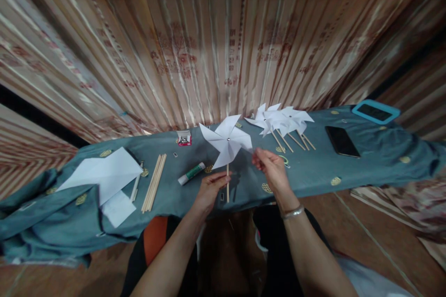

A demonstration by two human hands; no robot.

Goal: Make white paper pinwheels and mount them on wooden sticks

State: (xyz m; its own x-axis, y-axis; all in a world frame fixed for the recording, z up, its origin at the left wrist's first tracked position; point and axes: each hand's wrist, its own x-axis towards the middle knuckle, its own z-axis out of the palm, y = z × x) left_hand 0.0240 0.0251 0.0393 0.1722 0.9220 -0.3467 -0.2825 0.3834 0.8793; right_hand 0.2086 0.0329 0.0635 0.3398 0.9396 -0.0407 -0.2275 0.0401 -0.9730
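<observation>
A white paper pinwheel (234, 145) on a thin wooden stick stands upright in front of me, a silver pin at its centre. My left hand (212, 188) pinches its stick below the blades. At the pinwheel's right side, my right hand (272, 167) has curled fingers closed at the corner of a blade. Left of the pinwheel lies a glue stick (191, 173) with a green label. A small red-and-white box (184, 138) of shiny pins sits open behind it. Scissors with a green handle (284, 161) lie partly hidden behind my right hand.
Several finished pinwheels (278, 119) overlap at the back right. Loose wooden sticks (154, 183), a white pen (135, 188) and white paper sheets (111, 169) lie left. A black phone (342, 141) and blue-framed tablet (375, 112) rest right on the green cloth. Curtains (209, 55) hang behind.
</observation>
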